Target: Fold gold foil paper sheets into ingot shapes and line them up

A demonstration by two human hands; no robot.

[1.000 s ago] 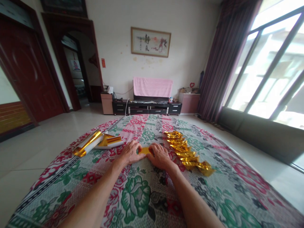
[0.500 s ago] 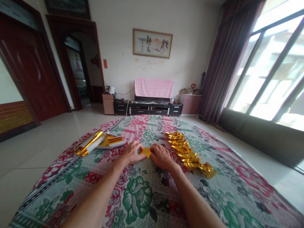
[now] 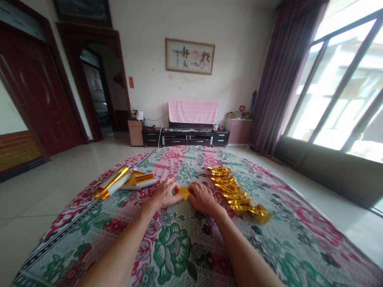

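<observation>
Between my two hands is a small piece of folded gold foil paper (image 3: 184, 193), low over the patterned cloth. My left hand (image 3: 166, 194) pinches its left end with thumb and fingers. Its right end is gripped by my right hand (image 3: 202, 197), whose fingertips partly cover it. To the right lies a slanting row of folded gold foil ingots (image 3: 229, 185), apart from my right hand. Left of my left hand rest curled sheets of gold foil paper (image 3: 113, 182) with white backs, some of them loosely rolled.
The round table wears a red, green and grey floral cloth (image 3: 172, 249). Beyond it stands a low black TV cabinet (image 3: 176, 140) with a pink cloth (image 3: 193, 111) above. A window (image 3: 344, 87) and purple curtain (image 3: 277, 79) are on the right, a dark red door (image 3: 38, 87) on the left.
The whole view has shifted slightly, with the scene sitting a little further left. Both hands keep the same hold on the folded gold foil paper.
</observation>
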